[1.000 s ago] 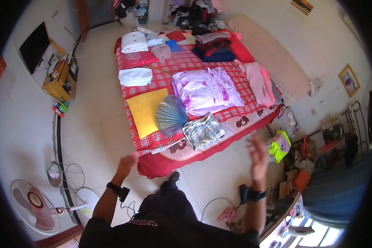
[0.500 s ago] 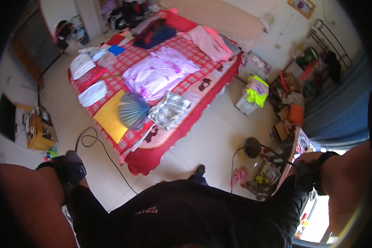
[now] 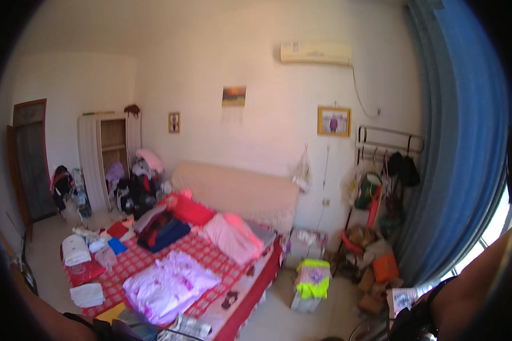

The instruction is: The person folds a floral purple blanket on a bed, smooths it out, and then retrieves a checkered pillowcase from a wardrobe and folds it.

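Neither of my hands shows. Part of my left arm (image 3: 48,318) enters at the lower left corner, with a black strap (image 3: 105,328) around it. On the right, my right arm (image 3: 472,275) rises along the edge, a black band (image 3: 418,318) on it. Beyond the arms is a bed with a red plaid sheet (image 3: 224,275). A crumpled lilac cloth (image 3: 168,284) lies on its near part. Folded white cloths, a dark blue folded garment (image 3: 164,236) and a pink blanket (image 3: 230,236) are spread over the rest.
A bin draped with bright yellow-green cloth (image 3: 313,278) stands right of the bed. Boxes and bags, including an orange one (image 3: 385,267), crowd beneath a metal rack (image 3: 389,142). A blue curtain (image 3: 455,142) hangs at the right. An open cabinet (image 3: 114,145) stands at the back left.
The view has tilted up from the bed and floor to the walls and air conditioner. The bed sits lower in view, and my torso has left the picture. My arms show less.
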